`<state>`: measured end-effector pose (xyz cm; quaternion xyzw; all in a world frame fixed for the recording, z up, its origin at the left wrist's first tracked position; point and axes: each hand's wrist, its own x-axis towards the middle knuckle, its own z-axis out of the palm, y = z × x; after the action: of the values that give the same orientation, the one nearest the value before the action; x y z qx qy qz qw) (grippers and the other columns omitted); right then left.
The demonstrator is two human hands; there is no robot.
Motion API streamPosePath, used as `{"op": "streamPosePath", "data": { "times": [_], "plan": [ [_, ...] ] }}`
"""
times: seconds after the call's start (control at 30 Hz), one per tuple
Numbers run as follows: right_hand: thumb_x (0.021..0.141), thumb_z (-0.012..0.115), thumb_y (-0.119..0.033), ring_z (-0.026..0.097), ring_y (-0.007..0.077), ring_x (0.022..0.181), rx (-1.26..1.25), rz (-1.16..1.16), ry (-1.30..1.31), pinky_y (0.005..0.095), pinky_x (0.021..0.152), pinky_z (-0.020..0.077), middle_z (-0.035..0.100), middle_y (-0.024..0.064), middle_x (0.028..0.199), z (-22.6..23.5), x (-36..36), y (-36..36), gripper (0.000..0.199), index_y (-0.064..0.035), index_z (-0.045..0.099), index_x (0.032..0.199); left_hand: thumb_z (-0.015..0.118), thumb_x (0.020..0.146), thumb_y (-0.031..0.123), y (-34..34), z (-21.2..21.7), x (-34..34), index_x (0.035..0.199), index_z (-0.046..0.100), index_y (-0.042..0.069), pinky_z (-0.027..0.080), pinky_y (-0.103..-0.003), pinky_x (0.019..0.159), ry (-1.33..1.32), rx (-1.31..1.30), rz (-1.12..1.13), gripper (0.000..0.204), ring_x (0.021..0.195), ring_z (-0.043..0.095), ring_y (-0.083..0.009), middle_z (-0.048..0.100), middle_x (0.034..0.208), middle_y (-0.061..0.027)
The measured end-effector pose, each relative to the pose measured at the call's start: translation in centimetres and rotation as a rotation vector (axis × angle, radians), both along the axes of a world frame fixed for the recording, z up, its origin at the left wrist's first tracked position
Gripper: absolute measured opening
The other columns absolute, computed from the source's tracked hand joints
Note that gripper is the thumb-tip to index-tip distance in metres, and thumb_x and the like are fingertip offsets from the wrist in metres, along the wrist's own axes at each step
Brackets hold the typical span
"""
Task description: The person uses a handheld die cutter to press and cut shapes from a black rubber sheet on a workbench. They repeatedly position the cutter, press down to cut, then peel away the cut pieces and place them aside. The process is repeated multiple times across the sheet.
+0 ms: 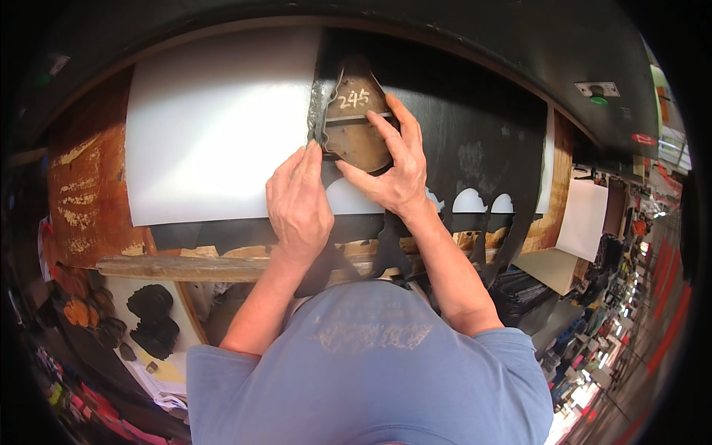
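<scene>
A shoe-part cutting die [357, 141], with a wavy metal rim, a crossbar and a brown inside bearing pale handwriting, lies on a black sheet [475, 126]. My right hand [400, 167] spans the die's right side, thumb at its lower end and fingers on the crossbar and rim. Left of it, my left hand [300, 204] has its fingers pressed together at the black sheet's left edge, close beside the die. What lies under those fingertips is mostly hidden. Rounded cut-outs along the sheet's near side show the white board [215, 133] underneath.
Overhead and beyond is a dark machine body with a green button [598, 94]. A worn wooden bar [178, 267] runs along the near edge. Stacks of black cut pieces [154, 319] sit at lower left, and dark strips [523, 289] lie at the right.
</scene>
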<state>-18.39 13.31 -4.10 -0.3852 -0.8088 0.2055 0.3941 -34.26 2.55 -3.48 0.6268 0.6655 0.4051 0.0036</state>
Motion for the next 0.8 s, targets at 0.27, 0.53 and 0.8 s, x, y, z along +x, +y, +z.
{"op": "streamPosePath", "data": {
  "times": [0.27, 0.53, 0.8],
  "plan": [
    [0.065, 0.1, -0.024, 0.053, 0.0435, 0.144, -0.031, -0.02, 0.008, 0.0489, 0.115, 0.0508, 0.048, 0.0271, 0.161, 0.3, -0.2, -0.1, 0.085, -0.0033, 0.067, 0.141, 0.066, 0.092, -0.008, -0.1, 0.1, -0.2, 0.147, 0.062, -0.003, 0.047, -0.049, 0.106, -0.017, -0.045, -0.034, 0.056, 0.128, 0.064, -0.0394, 0.073, 0.136, -0.0186],
    [0.089, 0.083, -0.011, 0.072, 0.0306, 0.101, 0.028, -0.183, 0.23, 0.0395, 0.09, 0.0583, 0.072, 0.016, 0.111, 2.8, 7.8, 0.9, 0.043, 0.001, 0.069, 0.128, 0.068, 0.099, -0.005, -8.0, 1.4, 0.1, 0.133, 0.065, -0.002, 0.057, -0.036, 0.075, -0.341, -0.186, 0.004, 0.033, 0.092, 0.067, -0.0261, 0.067, 0.111, -0.0179],
    [0.109, 0.067, -0.019, 0.057, 0.0072, 0.073, 0.238, -0.635, 0.671, 0.0276, 0.067, 0.0477, 0.068, 0.0024, 0.078, 9.3, 22.4, 6.8, 0.027, -0.0002, 0.068, 0.09, 0.069, 0.107, 0.013, -8.7, -1.9, 0.8, 0.124, 0.064, -0.001, 0.053, -0.038, 0.066, -0.216, -0.152, 0.158, 0.022, 0.07, 0.064, -0.0242, 0.07, 0.088, -0.0143]
  ]
}}
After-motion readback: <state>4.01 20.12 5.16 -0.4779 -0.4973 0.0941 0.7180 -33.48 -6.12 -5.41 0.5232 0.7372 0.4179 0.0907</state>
